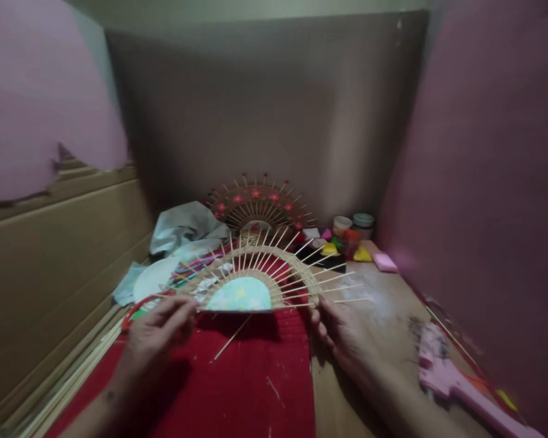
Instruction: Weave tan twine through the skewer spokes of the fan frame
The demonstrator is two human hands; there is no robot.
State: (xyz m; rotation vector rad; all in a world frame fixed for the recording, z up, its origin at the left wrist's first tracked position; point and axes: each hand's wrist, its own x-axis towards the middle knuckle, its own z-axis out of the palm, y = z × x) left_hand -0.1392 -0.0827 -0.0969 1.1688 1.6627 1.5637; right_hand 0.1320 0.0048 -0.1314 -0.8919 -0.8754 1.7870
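Between my two hands is a half-round woven fan [301, 267] with thin sticks radiating out past its rim. A pale blue half-disc [240, 294] with faint yellow and white patches forms its flat-edged centre. My left hand [159, 328] pinches the fan's left lower corner. At the right lower corner, my right hand [340, 325] grips the woven band between thumb and fingers. The fan is held over a red board [256, 377]. A single loose-looking stick [231, 340] juts out below the flat edge; where its upper end goes is hidden.
A finished-looking brown fan [256, 198] with pink flowers leans at the back wall. A pink glue gun [452, 377] lies at the right. Jars [363, 224], coloured clay-like lumps [362, 253], a pink block [385, 262] and a white plastic bag [187, 225] stand behind. Long sticks [73, 380] lie left.
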